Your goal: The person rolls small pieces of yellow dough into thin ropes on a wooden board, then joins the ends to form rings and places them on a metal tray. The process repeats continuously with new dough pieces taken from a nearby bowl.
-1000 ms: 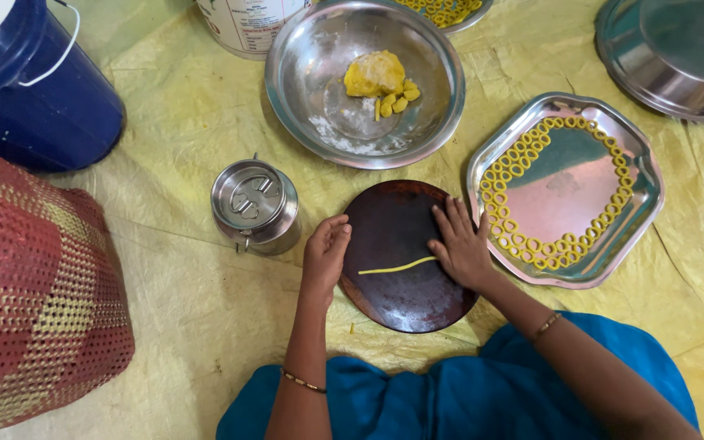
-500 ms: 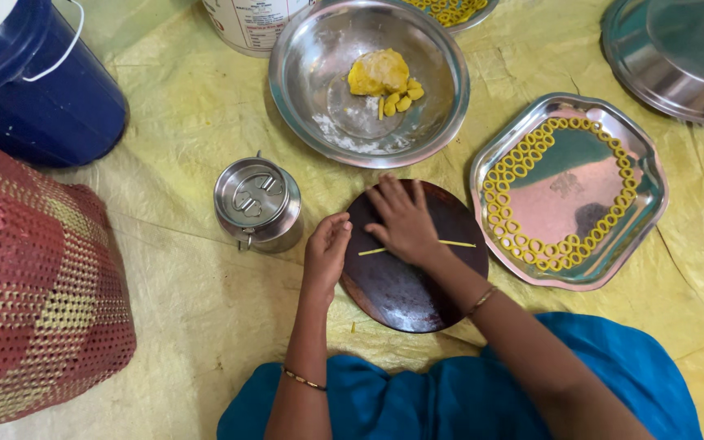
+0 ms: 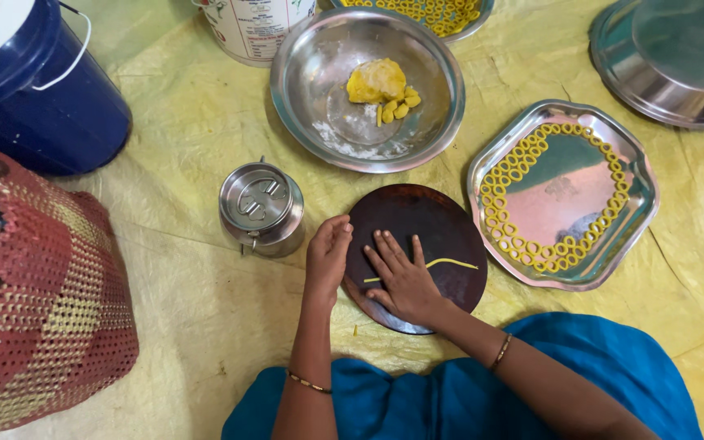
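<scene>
A person is sitting on a yellow sheet (image 3: 165,244) with a round dark board (image 3: 425,236) lying flat in front of their knees. The right hand (image 3: 405,281) is lying open on the board, palm down and fingers spread, pressing on a thin yellow dough strand (image 3: 450,263) whose free end is sticking out to the right of the fingers. The left hand (image 3: 327,257) is resting at the board's left edge, fingers held together and curled against the rim, gripping nothing else. Just left of that hand a small lidded steel can (image 3: 261,208) is standing upright on the sheet. Beyond the board a steel bowl (image 3: 311,65) is holding a lump of yellow dough (image 3: 376,81) with a few small pieces beside it. To the right of the board, close but apart from it, a square steel tray (image 3: 564,195) is carrying yellow dough rings (image 3: 499,191) laid in a loop along its rim. A blue bucket (image 3: 42,106) is standing at the far left, with a red woven basket (image 3: 34,310) nearer, and a large steel lid (image 3: 678,57) is lying at the top right.
</scene>
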